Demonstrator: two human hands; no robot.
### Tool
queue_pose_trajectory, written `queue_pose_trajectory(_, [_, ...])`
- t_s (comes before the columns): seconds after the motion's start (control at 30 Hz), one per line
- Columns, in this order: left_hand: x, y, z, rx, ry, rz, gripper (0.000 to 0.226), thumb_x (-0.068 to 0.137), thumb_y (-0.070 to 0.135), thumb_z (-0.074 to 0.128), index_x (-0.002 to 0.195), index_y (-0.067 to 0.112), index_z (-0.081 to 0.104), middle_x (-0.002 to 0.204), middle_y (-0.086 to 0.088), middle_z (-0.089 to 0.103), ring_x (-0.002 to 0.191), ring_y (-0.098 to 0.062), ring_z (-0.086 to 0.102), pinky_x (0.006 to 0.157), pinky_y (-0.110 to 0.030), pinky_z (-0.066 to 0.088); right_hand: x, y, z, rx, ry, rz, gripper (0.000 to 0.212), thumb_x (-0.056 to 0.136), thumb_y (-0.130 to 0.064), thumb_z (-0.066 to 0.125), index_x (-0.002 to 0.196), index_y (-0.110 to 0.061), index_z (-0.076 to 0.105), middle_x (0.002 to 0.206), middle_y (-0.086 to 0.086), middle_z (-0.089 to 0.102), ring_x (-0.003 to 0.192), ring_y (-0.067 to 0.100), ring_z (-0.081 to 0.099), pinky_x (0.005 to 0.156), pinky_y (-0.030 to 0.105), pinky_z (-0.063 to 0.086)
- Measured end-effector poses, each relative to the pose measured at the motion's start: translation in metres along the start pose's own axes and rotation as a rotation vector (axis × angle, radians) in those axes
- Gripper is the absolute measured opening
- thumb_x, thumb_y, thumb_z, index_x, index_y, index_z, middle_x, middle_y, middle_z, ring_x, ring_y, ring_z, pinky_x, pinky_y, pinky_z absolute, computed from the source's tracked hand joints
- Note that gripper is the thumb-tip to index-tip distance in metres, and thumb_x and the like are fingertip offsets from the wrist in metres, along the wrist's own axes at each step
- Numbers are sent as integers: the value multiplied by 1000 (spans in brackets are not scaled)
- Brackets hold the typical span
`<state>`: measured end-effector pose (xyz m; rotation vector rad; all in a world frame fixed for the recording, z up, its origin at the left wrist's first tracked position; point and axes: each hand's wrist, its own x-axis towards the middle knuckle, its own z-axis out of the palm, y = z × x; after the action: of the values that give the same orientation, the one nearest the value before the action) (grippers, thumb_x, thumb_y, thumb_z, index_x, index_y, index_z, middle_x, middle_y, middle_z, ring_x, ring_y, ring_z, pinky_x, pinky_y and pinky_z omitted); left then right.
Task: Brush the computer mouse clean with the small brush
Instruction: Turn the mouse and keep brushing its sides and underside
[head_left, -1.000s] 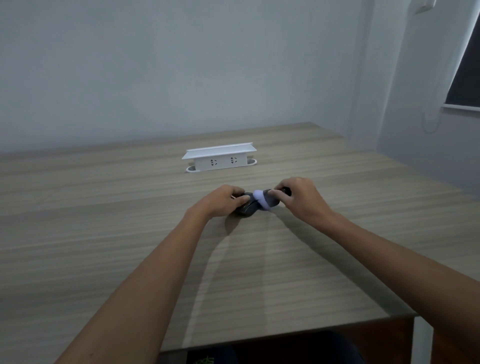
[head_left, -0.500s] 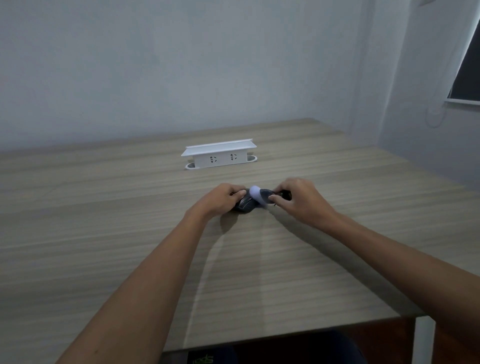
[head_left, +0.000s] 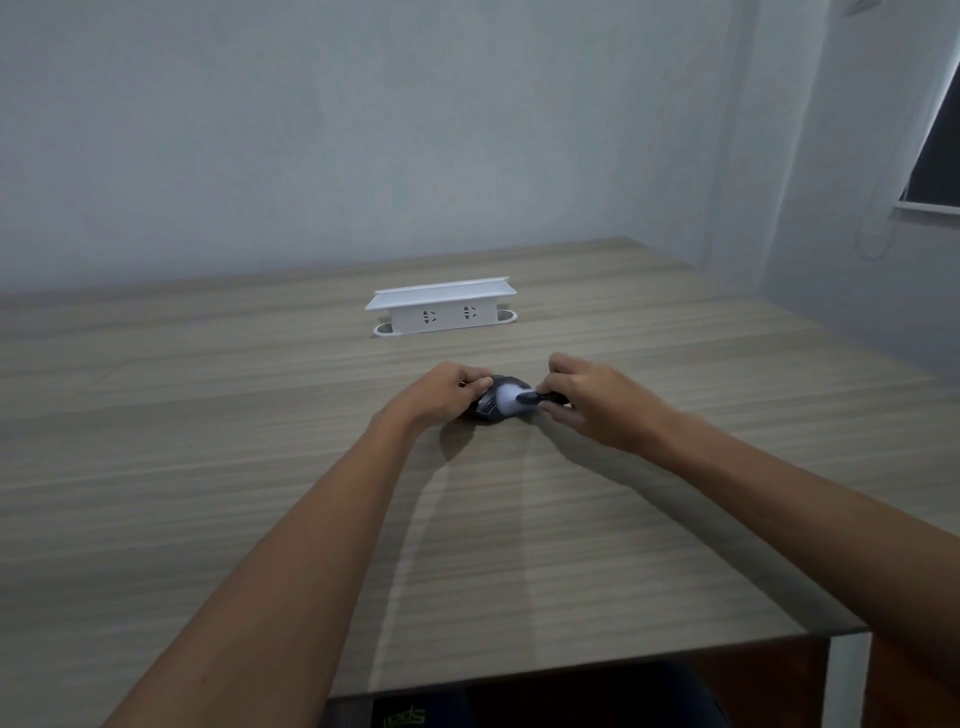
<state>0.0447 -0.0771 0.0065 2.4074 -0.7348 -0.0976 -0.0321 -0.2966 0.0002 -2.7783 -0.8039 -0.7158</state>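
Note:
A dark computer mouse (head_left: 487, 409) lies on the wooden table (head_left: 260, 467) in mid-view. My left hand (head_left: 441, 391) grips its left side and holds it steady. My right hand (head_left: 587, 400) pinches the dark handle of a small brush (head_left: 511, 399). The brush's pale bristle head rests on top of the mouse. Part of the mouse is hidden under the bristles and my fingers.
A white desktop socket box (head_left: 441, 310) stands on the table behind the mouse, closer to the wall. The table's near edge (head_left: 571, 670) runs along the bottom, with its right corner low on the right. A window sits at the far right.
The bristle head has shifted leftward across the top of the mouse. Both hands have kept their grips and stayed in about the same place.

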Motion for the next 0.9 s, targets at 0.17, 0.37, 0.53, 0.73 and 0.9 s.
queue_pose_trajectory(0.17, [0, 3, -1, 7, -2, -20, 35, 106, 19, 46, 134, 11, 64, 127, -2, 66, 111, -6, 52, 91, -17, 33, 1, 5, -1, -2, 28, 30, 22, 92, -24, 63, 97, -4, 72, 89, 7, 56, 69, 28, 61, 61, 40, 51])
queue_pose_trajectory(0.37, [0, 3, -1, 15, -2, -12, 34, 106, 18, 46, 132, 10, 65, 125, -3, 67, 111, -9, 53, 93, -21, 36, 7, -4, 1, -1, -11, -32, 22, 91, -23, 65, 98, -3, 72, 90, 9, 58, 69, 28, 61, 59, 34, 44])
queue_pose_trajectory(0.53, [1, 3, 0, 29, -4, -19, 34, 106, 18, 45, 132, 9, 65, 114, 5, 62, 109, -8, 51, 88, -18, 34, 4, 10, -1, -58, 42, 67, 21, 92, -20, 63, 97, -2, 70, 92, 9, 56, 74, 31, 61, 62, 41, 48])
queue_pose_trajectory(0.73, [-1, 3, 1, -11, 13, -17, 35, 105, 18, 47, 135, 11, 63, 135, -2, 65, 120, -10, 56, 94, -18, 35, 4, 3, 0, 56, -10, 22, 21, 90, -22, 67, 102, -6, 73, 89, 6, 58, 70, 25, 60, 62, 35, 49])
queue_pose_trajectory(0.9, [2, 0, 2, 6, 14, -53, 38, 105, 20, 48, 140, 10, 58, 146, -1, 57, 135, -15, 51, 106, -22, 34, 2, 16, 0, 62, 100, 125, 15, 87, -15, 70, 97, -5, 74, 84, 2, 52, 67, 25, 56, 62, 38, 49])
